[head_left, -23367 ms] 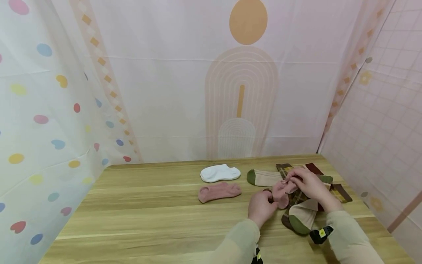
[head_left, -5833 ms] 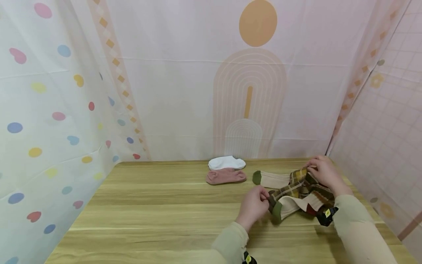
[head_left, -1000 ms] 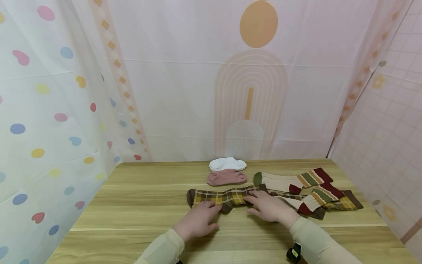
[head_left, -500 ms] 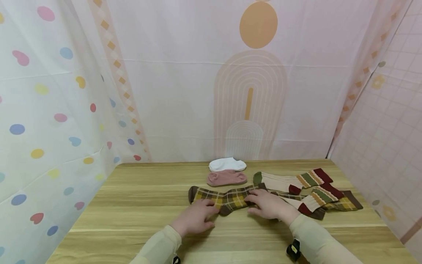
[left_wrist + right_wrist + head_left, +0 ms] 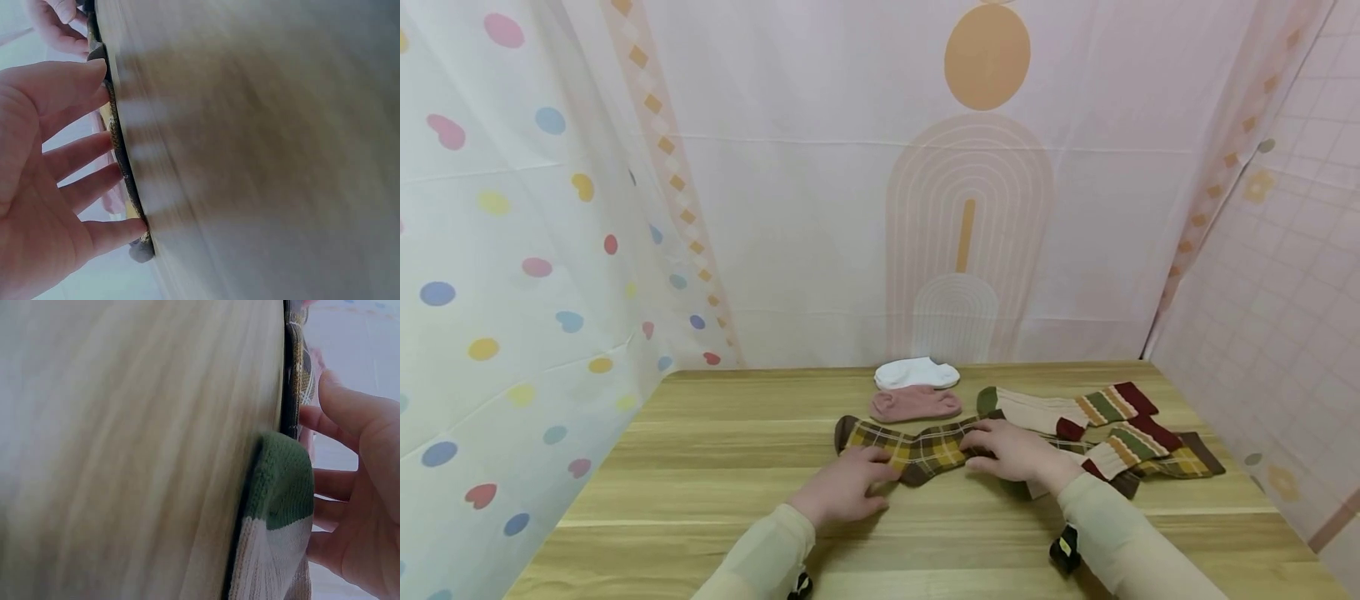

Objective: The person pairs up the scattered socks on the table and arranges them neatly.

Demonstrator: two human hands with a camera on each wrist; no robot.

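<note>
Loosely spread fingers of the left hand rest on the foot of a plaid sock; the right hand, fingers relaxed, touches its cuff; beneath those fingers lies a green-toed sock; beyond both hands' fingertips, a pink sock

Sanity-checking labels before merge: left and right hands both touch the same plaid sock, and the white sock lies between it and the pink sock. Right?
One slip: white and pink are swapped. The head view shows the pink sock between the plaid sock and the white sock. Left hand and right hand on the plaid sock stands.
</note>
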